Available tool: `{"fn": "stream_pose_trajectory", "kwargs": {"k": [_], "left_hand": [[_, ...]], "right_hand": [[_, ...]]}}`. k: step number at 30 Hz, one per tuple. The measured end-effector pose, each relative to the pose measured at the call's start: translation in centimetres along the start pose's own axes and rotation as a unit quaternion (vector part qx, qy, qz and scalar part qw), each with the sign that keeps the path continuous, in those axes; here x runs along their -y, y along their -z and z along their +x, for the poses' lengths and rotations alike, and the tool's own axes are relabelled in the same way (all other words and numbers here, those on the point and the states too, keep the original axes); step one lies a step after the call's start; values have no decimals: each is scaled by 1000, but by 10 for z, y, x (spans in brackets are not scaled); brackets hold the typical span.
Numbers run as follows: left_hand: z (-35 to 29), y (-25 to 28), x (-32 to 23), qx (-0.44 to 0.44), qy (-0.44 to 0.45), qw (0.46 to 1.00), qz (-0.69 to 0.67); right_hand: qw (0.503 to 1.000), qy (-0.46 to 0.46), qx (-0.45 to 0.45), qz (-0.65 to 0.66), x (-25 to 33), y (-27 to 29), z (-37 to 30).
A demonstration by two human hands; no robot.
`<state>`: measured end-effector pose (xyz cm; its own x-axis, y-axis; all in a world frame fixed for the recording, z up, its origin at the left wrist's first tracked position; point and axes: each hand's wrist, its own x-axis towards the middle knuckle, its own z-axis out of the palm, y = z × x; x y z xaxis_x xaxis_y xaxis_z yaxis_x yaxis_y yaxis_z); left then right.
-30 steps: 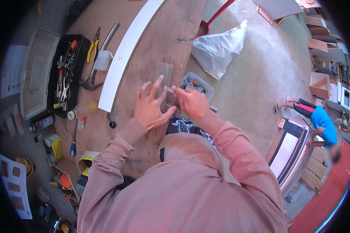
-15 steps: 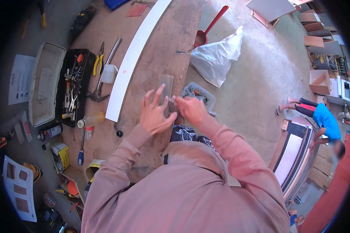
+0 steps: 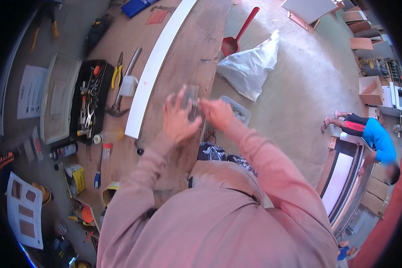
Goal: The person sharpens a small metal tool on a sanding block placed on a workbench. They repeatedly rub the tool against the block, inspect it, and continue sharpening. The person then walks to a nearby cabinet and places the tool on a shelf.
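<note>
My left hand (image 3: 176, 117) lies with its fingers spread at a small flat greyish rectangular piece (image 3: 192, 92) on the wooden workbench (image 3: 190, 53). Its fingertips touch or hover over the piece; blur leaves that uncertain. Close beside it, my right hand (image 3: 217, 112) is closed in a pinch at the piece's right edge. Whatever lies between those fingers is too small and smeared to name. To the left of both hands runs a long white strip (image 3: 158, 62). A clear plastic tub (image 3: 237, 109) of small parts shows just beyond my right hand.
Left on the bench are a claw hammer (image 3: 117, 105), yellow-handled pliers (image 3: 117, 73), an open black toolbox (image 3: 103, 96), a blue-handled screwdriver (image 3: 98, 178) and a bottle (image 3: 109, 135). A red dustpan (image 3: 231, 45) and white sack (image 3: 252, 69) lie rightward. A person in blue (image 3: 379, 138) bends over panels.
The view has turned slightly, so the bench's left side appears shifted right. Both hands keep nearly the same pose at the grey piece, with the left more blurred.
</note>
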<state>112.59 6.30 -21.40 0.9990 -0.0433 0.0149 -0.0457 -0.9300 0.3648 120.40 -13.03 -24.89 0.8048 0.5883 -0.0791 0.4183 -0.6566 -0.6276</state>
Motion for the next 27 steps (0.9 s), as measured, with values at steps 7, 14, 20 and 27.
{"fn": "stream_pose_trajectory", "kwargs": {"k": [7, 14, 20, 27], "left_hand": [[-33, -5, -5, 63, 10, 998, 29], [42, -2, -5, 0, 41, 998, 50], [84, 89, -23, -266, 25, 950, -162], [12, 132, -175, -84, 20, 769, -633]], "right_hand": [[995, -2, 97, -12, -1, -9, -25], [998, -5, -65, -5, -26, 0, 35], [960, 63, -246, 117, 2, 90, 34], [785, -3, -99, 611, 57, 207, -181]]}}
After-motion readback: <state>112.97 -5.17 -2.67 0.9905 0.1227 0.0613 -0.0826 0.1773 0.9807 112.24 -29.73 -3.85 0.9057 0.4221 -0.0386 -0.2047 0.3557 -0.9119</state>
